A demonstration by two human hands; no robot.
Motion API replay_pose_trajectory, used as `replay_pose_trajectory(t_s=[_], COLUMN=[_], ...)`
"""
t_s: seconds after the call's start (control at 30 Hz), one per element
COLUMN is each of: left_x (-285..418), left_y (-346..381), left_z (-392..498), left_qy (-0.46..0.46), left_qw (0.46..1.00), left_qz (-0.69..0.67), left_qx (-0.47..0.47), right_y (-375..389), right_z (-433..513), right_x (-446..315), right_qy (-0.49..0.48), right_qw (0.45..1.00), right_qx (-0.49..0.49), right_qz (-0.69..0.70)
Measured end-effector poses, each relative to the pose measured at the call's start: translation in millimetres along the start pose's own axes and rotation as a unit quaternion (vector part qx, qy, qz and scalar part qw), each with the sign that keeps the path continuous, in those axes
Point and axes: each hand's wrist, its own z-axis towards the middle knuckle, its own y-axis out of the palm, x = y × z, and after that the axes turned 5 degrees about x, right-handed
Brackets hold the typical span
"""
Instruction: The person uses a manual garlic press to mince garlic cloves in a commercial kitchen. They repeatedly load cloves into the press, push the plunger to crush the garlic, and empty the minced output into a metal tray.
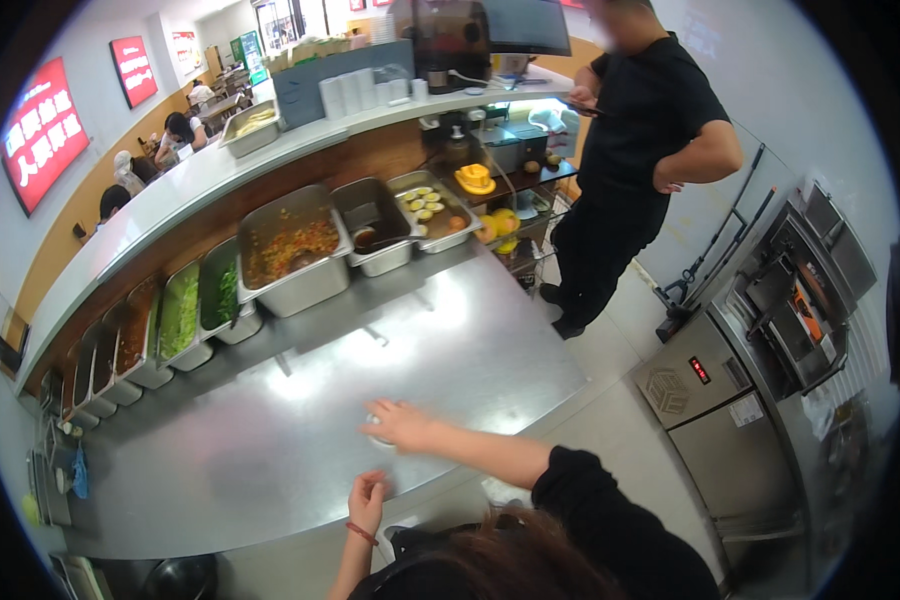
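Note:
My right hand [401, 427] is stretched out over the stainless steel counter [270, 450], palm down. Beneath its fingers is a small white object [381, 442] with a rounded edge, mostly covered by the hand and blurred, so its kind is unclear. Closer to my body, my left hand [367, 499] hovers at the counter's near edge, its fingers loosely curled around nothing. A red bracelet [361, 533] circles that wrist.
Steel food pans line the counter's far side, including diced vegetables [292, 251], chopped greens [226, 296] and halved eggs [422, 202]. At the far right stands a person in black [630, 142] holding a phone. A steel refrigerated cabinet [750, 465] is at right.

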Motion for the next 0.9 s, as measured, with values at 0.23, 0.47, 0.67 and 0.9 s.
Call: replay_pose_trajectory(t_s=[0.23,0.47,0.67,0.9], left_x=[-21,-7,9,31], left_y=[87,156,251,341], left_z=[11,-1,44,142], left_qy=[-0.003,0.069,0.170,0.234], left_qw=[0.992,0.977,0.974,0.945], left_qz=[0.077,0.165,0.151,0.215], left_qx=[0.104,0.113,0.015,-0.082], right_y=[-20,-47,-53,-28], right_z=[-107,-184,-231,-317], right_x=[39,112,194,298], right_qy=[0.076,0.207,0.359,0.576], right_qw=[0.975,0.909,0.750,0.638], right_qx=[0.095,0.224,0.432,0.297], right_qz=[0.183,0.283,0.351,0.416])
